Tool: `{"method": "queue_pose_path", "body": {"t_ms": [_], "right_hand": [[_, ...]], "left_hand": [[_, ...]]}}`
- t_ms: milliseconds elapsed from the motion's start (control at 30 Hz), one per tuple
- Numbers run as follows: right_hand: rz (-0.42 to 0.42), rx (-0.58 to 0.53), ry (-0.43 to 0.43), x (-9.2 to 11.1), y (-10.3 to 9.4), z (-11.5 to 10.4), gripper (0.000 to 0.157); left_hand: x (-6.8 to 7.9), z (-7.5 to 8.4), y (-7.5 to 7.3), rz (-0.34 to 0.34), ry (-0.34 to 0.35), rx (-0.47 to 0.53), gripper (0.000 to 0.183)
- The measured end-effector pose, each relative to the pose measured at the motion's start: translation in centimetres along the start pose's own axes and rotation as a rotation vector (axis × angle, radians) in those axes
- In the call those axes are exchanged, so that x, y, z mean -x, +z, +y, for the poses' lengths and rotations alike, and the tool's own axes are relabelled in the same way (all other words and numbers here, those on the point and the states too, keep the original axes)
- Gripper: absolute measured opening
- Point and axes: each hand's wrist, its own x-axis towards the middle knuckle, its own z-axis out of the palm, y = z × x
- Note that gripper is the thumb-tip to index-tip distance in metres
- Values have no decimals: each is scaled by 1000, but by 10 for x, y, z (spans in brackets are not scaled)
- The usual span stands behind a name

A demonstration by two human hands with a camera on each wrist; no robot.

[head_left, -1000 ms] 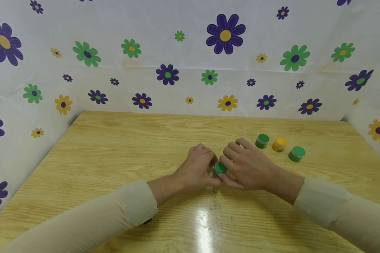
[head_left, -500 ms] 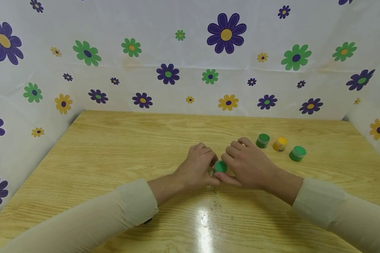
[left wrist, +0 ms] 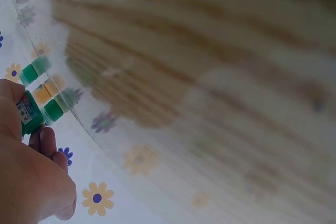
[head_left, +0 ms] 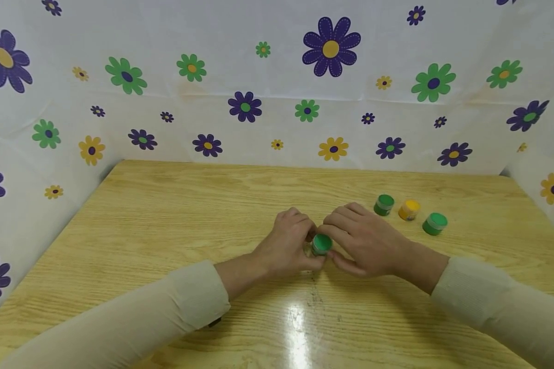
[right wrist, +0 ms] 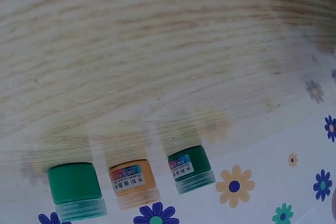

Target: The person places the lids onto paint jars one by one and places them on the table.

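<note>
In the head view my left hand (head_left: 286, 243) grips a small green paint jar (head_left: 321, 244) from the left, near the middle of the table. The jar's round green top faces up. My right hand (head_left: 364, 238) is at its right side, thumb and forefinger curled at the rim of the lid. In the left wrist view my left hand (left wrist: 34, 163) shows at the left edge with the jar (left wrist: 31, 113), its printed label visible. The right wrist view shows almost none of my right hand.
Beyond my right hand stand a dark green paint jar (head_left: 384, 205), a yellow one (head_left: 409, 210) and a lighter green one (head_left: 435, 224). The wooden table (head_left: 203, 205) ends at a white flower-print cloth (head_left: 277, 77). A small black thing (head_left: 215, 322) shows under the left cuff.
My right thumb has shifted off the lid's top to its right edge, and the right forefinger has moved in at the far rim. The left hand stays on the jar.
</note>
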Motion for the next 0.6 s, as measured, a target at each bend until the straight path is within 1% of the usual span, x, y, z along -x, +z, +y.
{"method": "queue_pose_path", "body": {"t_ms": [100,367,600], "right_hand": [[7,23,-2,0,1,0,35],[34,74,-2,-1,4,-1,45],[46,74,63,-2,5,-3,57]], "left_hand": [[0,0,0,10,3,-1,31],[1,-2,1,21,18,-5,29],[0,1,0,1,19,-15,30]]}}
